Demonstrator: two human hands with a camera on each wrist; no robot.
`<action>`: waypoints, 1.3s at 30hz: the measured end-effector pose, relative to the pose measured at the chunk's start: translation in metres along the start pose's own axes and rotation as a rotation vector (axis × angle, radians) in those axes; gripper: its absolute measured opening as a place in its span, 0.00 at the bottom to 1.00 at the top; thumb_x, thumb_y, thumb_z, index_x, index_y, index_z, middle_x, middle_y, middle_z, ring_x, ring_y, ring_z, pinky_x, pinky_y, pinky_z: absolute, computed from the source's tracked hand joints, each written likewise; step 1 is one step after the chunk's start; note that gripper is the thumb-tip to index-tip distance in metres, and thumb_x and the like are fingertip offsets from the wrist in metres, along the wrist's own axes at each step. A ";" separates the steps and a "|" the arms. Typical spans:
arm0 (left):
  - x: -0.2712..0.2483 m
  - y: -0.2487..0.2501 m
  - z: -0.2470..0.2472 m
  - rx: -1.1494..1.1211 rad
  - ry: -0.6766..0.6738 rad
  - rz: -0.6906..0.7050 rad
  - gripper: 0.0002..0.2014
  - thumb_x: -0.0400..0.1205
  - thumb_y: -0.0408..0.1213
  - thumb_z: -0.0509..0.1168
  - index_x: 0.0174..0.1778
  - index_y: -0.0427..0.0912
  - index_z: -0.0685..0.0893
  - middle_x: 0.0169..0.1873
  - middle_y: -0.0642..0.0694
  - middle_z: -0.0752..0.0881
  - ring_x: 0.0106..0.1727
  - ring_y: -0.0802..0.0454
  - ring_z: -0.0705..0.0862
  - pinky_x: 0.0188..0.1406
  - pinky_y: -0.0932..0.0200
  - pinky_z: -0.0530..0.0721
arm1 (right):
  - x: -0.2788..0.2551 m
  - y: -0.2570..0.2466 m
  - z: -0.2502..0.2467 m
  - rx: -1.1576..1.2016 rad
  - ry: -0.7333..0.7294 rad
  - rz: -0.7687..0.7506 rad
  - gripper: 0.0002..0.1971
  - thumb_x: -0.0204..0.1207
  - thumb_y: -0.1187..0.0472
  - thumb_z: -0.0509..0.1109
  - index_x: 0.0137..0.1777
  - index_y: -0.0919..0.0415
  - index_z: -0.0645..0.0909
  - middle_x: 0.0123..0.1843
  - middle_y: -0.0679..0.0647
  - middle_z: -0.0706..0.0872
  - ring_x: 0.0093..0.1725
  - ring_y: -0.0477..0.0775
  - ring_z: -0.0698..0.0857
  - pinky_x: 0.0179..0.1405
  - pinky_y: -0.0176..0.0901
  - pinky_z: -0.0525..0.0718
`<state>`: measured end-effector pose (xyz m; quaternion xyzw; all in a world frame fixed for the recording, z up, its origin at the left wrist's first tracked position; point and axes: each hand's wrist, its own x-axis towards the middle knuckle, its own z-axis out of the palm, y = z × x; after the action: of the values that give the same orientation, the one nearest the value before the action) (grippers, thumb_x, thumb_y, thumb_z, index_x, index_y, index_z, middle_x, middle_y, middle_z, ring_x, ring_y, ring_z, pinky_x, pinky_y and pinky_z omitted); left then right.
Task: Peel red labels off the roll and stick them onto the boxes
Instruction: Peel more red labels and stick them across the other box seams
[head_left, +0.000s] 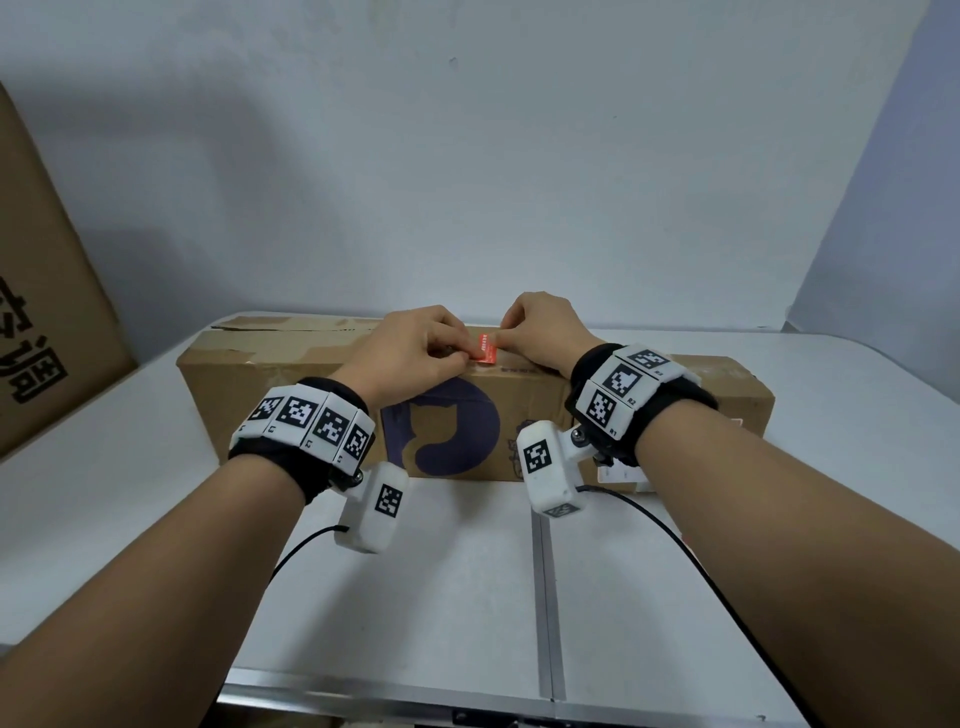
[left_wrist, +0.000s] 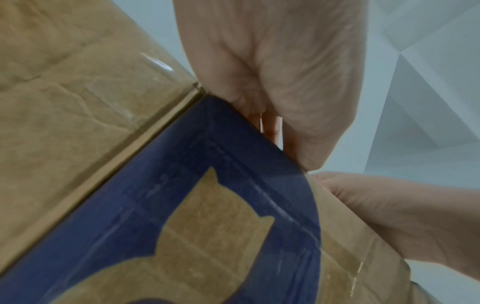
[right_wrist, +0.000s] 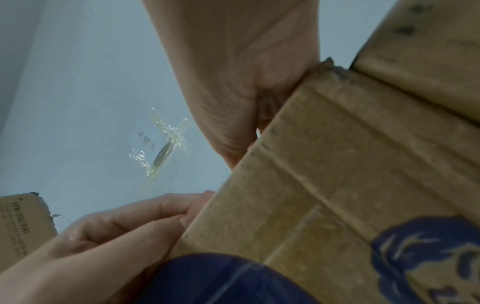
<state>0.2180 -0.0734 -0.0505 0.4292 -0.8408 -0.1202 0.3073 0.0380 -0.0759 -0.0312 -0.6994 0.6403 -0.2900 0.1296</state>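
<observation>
A long cardboard box (head_left: 291, 384) with a dark blue cat logo (head_left: 447, 426) lies across the white table. A small red label (head_left: 486, 349) sits on its top by the front edge. My left hand (head_left: 464, 358) pinches the label's left end with curled fingers, and my right hand (head_left: 497, 339) pinches its upper right end. In the left wrist view the left hand (left_wrist: 272, 82) reaches over the box's edge (left_wrist: 78, 123), its fingertips hidden. In the right wrist view the right hand (right_wrist: 233, 82) does the same over the box (right_wrist: 337, 164). The label roll is not in view.
A large brown carton (head_left: 47, 291) leans against the wall at the far left. The white table (head_left: 415, 582) stretches toward me, with a seam down its middle. Black cables (head_left: 675, 540) trail from both wrist cameras. A taped patch (right_wrist: 163, 144) marks the wall.
</observation>
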 end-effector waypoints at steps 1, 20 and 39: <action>0.000 0.000 0.000 -0.002 0.002 -0.001 0.09 0.77 0.39 0.69 0.47 0.56 0.92 0.50 0.59 0.86 0.49 0.58 0.84 0.53 0.59 0.81 | 0.002 0.001 0.001 0.009 0.005 0.012 0.16 0.75 0.57 0.73 0.53 0.70 0.86 0.57 0.63 0.89 0.59 0.60 0.85 0.58 0.51 0.83; 0.009 0.028 -0.003 0.264 -0.258 -0.101 0.21 0.85 0.38 0.54 0.74 0.51 0.76 0.66 0.50 0.73 0.67 0.54 0.71 0.56 0.67 0.62 | 0.007 0.009 0.012 -0.017 0.061 0.013 0.10 0.78 0.62 0.64 0.52 0.64 0.84 0.55 0.60 0.88 0.60 0.63 0.83 0.60 0.55 0.82; -0.015 0.014 -0.009 0.381 -0.308 -0.094 0.32 0.82 0.64 0.51 0.81 0.54 0.65 0.79 0.59 0.64 0.79 0.54 0.62 0.77 0.53 0.63 | 0.000 0.004 0.000 -0.218 -0.069 0.019 0.21 0.75 0.42 0.68 0.62 0.54 0.81 0.65 0.53 0.82 0.69 0.58 0.77 0.69 0.57 0.71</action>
<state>0.2211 -0.0523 -0.0433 0.4947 -0.8643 -0.0377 0.0829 0.0350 -0.0760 -0.0332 -0.7126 0.6700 -0.1931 0.0774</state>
